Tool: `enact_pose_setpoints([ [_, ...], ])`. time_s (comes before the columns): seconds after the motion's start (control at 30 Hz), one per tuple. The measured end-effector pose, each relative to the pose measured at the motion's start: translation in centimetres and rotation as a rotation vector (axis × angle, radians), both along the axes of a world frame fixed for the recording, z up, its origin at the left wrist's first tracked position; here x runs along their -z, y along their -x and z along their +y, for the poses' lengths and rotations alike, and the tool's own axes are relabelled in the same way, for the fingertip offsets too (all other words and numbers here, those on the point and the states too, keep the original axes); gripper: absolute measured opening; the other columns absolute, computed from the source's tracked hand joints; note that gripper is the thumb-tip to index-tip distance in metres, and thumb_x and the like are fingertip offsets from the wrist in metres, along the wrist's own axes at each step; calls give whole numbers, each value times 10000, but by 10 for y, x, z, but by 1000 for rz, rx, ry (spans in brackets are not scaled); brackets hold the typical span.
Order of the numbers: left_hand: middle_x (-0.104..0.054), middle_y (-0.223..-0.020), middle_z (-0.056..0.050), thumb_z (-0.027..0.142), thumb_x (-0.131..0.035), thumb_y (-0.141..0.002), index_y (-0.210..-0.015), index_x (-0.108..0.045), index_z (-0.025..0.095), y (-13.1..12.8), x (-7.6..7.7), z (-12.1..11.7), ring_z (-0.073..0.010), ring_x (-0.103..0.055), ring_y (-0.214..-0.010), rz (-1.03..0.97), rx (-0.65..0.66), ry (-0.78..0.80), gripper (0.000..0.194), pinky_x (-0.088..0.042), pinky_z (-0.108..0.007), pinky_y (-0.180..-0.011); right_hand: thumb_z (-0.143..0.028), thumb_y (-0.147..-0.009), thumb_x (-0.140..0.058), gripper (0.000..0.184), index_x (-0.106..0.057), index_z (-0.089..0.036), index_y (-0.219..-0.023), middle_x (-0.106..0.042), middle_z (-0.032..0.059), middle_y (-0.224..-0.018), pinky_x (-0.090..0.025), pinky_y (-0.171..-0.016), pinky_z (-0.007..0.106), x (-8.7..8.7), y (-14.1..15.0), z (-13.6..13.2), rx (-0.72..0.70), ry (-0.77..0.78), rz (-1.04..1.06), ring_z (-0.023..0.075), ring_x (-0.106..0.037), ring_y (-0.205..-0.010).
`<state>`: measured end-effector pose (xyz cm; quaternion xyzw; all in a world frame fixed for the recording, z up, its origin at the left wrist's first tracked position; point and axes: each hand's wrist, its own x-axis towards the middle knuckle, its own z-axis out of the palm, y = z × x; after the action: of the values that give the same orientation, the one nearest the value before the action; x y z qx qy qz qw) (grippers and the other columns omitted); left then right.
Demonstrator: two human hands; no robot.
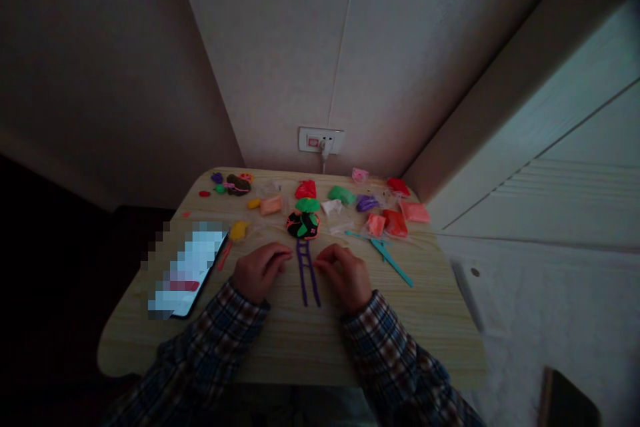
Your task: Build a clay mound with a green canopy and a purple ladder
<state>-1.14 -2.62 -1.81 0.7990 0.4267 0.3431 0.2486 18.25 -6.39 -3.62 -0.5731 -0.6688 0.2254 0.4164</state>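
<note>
Purple ladder (pixel 302 273), flat on the pale wooden table (pixel 300 357), between both hands. Consists of two long, thin rails, with short rungs across the upper part. Meets, at the far end, the near edge of a black model (pixel 303 225) with green and pinkish-red trim. Just beyond that, a green domed piece (pixel 307 205).

Left hand (pixel 255 273) just beside the left rail: fingers curled, thumb drawn close under the forefinger, only a narrow space left. Cannot tell whether holding anything small. Right hand (pixel 350 275) opposite, at the right rail: fingers bent inward, thumb close to the forefinger, tips at or very near the purple strip. Cannot tell whether pinching or merely touching. Both wrists in plaid sleeves (pixel 227 320).

To the left, a phone (pixel 193 270) with a lit, pixelated screen. Between phone and left hand, a thin reddish strip (pixel 225 257); farther back, a yellow lump (pixel 240 230). To the right, turquoise tools (pixel 395 265), lying at a slant. Behind these, an orange-red packet (pixel 395 223) and a salmon packet (pixel 415 211). Along the back, a red packet (pixel 306 189), a green packet (pixel 341 195) and a purple packet (pixel 367 203). Near the far left corner, a dark brown lump (pixel 239 185). On the wall behind, a socket (pixel 306 140) with a white plug (pixel 324 145) inserted.
</note>
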Motion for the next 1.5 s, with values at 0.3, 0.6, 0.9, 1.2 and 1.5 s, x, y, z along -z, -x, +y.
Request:
enact_pose_setpoints([
  [0.3,-692,-783,-47,222,-468,-888,-829,-629,132,-2,4,1,-135,-644,-724,77,64,-267,193,-513,-222,-711,-213,-910,-385,183,-551,-194,-984,-671,10,-732,-493,-691,296,-4,4,-3,-101,59,109,160,-619,-710],
  [0.6,-675,-826,-52,162,-415,-906,-911,-616,128,-3,7,2,-119,-638,-697,43,88,-342,204,-520,-209,-672,-191,-855,-443,179,-510,-199,-1021,-668,9,-767,-486,-691,272,-5,4,-4,-100,61,77,151,-631,-737],
  [0.9,-625,-740,-40,215,-498,-891,-819,-657,138,-8,9,1,-113,-607,-677,62,104,-414,191,-515,-201,-642,-229,-929,-298,266,-425,-200,-1161,-640,-2,-708,-504,-630,244,-4,9,-7,-180,75,125,110,-609,-601],
  [1.2,-605,-788,-52,250,-493,-893,-890,-637,130,-17,11,-2,-121,-595,-699,47,198,-439,187,-521,-204,-621,-191,-923,-312,313,-407,-160,-1220,-617,15,-680,-476,-646,295,-2,12,-7,-209,-123,-26,147,-563,-622],
  [1.5,-614,-774,-51,228,-488,-890,-832,-626,135,-18,8,-5,-120,-596,-677,34,220,-441,176,-507,-199,-598,-254,-931,-357,298,-429,-162,-1205,-579,-13,-616,-461,-636,288,-2,16,-7,-199,-143,-100,143,-538,-572],
])
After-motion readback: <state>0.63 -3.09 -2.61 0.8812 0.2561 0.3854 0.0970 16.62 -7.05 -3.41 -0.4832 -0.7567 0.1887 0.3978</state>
